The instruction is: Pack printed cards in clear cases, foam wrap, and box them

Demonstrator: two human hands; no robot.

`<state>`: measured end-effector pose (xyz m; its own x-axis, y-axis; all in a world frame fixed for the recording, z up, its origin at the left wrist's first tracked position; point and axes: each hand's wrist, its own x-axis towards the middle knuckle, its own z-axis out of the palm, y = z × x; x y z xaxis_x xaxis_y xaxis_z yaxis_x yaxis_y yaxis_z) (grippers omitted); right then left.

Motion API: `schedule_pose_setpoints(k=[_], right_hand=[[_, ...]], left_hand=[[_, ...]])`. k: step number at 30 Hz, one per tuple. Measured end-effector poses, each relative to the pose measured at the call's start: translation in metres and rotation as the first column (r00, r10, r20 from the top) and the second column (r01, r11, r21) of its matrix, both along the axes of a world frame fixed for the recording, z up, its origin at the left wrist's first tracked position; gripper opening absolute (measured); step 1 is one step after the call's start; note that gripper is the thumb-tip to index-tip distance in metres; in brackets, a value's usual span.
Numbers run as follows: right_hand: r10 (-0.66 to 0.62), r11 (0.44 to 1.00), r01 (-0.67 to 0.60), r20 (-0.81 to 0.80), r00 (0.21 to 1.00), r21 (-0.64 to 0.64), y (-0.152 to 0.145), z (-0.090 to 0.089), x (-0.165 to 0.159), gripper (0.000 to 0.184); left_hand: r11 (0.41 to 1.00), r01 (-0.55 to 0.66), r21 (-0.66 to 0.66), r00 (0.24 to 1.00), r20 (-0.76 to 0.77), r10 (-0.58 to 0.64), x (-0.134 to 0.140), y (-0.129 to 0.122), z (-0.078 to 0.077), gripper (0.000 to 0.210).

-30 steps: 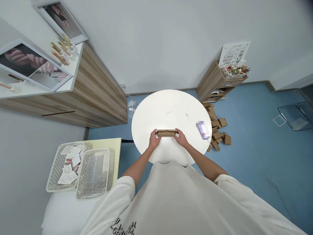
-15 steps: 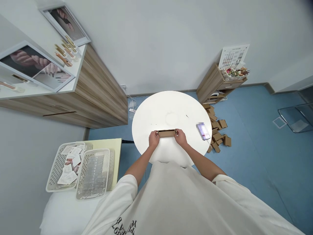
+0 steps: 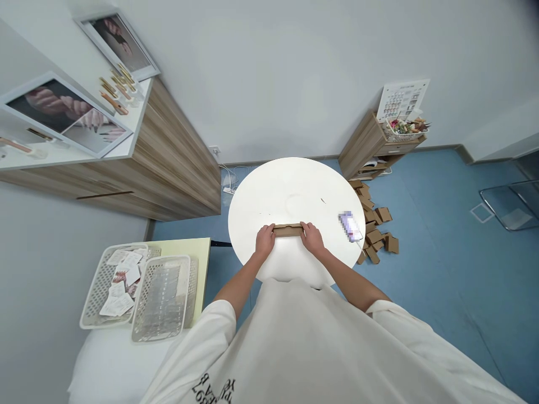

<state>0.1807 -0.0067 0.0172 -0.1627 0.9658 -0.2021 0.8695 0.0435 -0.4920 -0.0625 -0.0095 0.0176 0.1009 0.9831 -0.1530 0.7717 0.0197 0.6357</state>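
Note:
A small brown cardboard box (image 3: 288, 230) is held over the near half of the round white table (image 3: 295, 179). My left hand (image 3: 265, 239) is closed on its left end, the fingers curled over the top edge. At the opposite end, my right hand (image 3: 311, 237) grips it in the same way. The box's long side faces me, and a small notch shows along its upper edge. I cannot tell whether the box rests on the table. Farther right on the tabletop lies a phone (image 3: 350, 226), blurred out, with a white cable.
Several brown cardboard boxes (image 3: 374, 235) are heaped on the blue floor right of the table. Two white baskets (image 3: 189, 292) stand on a pale yellow surface at my left. A wooden cabinet (image 3: 181, 151) rises front left, a smaller one (image 3: 357, 143) at the back right.
The dark gap along the top of the box has closed, and brown cardboard now shows there. My fingers have shifted onto its top edge at both ends.

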Motion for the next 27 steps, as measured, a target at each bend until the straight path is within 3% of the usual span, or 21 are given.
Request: schedule_pose_setpoints(k=[7, 11, 15, 19, 22, 27], right_hand=[[0.083, 0.989, -0.083, -0.005, 0.997, -0.124, -0.022, -0.013, 0.006, 0.078], [0.06, 0.986, -0.066, -0.047, 0.997, -0.153, -0.023, -0.013, 0.005, 0.082], [-0.063, 0.989, 0.04, -0.164, 0.984, -0.143, -0.015, -0.01, 0.004, 0.075], [-0.329, 0.936, 0.265, -0.31, 0.892, -0.231, -0.005, -0.006, 0.001, 0.067], [-0.415, 0.905, 0.331, -0.386, 0.824, -0.266, -0.003, 0.001, -0.002, 0.061], [-0.441, 0.896, 0.354, -0.443, 0.781, -0.268, -0.021, 0.009, -0.006, 0.056]], left_hand=[[0.99, 0.132, -0.041, 0.99, -0.044, -0.134, -0.003, -0.03, -0.01, 0.084], [0.991, 0.121, -0.064, 0.992, -0.017, -0.123, -0.002, -0.033, -0.015, 0.089], [0.998, -0.037, -0.057, 0.99, 0.137, 0.045, 0.0, -0.022, -0.016, 0.072], [0.911, -0.292, -0.293, 0.887, 0.273, 0.372, 0.004, -0.004, -0.012, 0.059], [0.885, -0.253, -0.39, 0.855, 0.339, 0.394, 0.007, 0.001, -0.008, 0.061], [0.916, -0.197, -0.351, 0.848, 0.407, 0.338, 0.012, -0.02, -0.007, 0.063]])
